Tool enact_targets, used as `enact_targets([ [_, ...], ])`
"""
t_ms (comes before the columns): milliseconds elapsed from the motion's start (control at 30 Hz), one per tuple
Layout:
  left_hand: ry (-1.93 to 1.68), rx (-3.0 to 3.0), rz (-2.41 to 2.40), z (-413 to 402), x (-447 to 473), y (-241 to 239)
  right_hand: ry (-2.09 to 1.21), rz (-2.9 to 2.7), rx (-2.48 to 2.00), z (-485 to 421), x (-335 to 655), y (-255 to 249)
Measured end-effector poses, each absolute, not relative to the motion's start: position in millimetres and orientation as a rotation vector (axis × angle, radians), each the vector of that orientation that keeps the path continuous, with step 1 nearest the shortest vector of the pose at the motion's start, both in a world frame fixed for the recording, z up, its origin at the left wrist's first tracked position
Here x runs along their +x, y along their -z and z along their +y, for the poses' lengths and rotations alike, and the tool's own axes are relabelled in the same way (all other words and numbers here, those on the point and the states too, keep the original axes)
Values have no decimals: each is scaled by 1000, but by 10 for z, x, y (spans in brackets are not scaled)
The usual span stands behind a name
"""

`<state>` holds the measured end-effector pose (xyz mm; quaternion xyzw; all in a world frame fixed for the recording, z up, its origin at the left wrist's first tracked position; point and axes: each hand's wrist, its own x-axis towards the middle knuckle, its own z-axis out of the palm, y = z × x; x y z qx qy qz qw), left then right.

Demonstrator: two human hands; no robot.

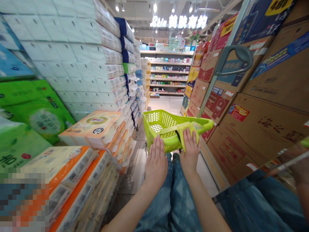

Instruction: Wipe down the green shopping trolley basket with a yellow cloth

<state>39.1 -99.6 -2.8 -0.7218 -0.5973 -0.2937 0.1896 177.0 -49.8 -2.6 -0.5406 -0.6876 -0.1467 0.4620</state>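
Observation:
A yellow-green plastic shopping cart [161, 116] with a lattice basket stands right in front of me, tilted in the view. Over its near edge, my left hand [156, 161] is closed with its fingers long and side by side; the thumb is hidden. Farther right along the same edge, my right hand [190, 149] holds on where a smooth yellow panel [182, 133] with a dark strip lies under the fingers. Whether that panel belongs to the cart or is a loose packet, I cannot tell. Through the lattice the basket floor shows.
Stacked white tissue packs [72, 51] rise on the left, with orange-and-cream tissue packs [93, 124] jutting low toward the cart. Brown cartons [265, 129] line the right, where a grey handle [235, 61] sticks out. Ahead, the aisle floor [166, 103] leads to stocked shelves [169, 64]. Another person's denim-clad legs [260, 203] are close at right.

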Motion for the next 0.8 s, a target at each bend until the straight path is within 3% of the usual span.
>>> enact_targets([
  [233, 781, -2013, -1684, -984, 399, 41, 376, -1963, -1120, -756, 1452, 88],
  [500, 800, -2031, -1681, -1008, 387, 17, 366, -1766, -1385, -605, 1696, -85],
  [800, 797, -2024, -1700, -990, 396, 22, 250, -2030, -1333, -763, 1619, -287],
])
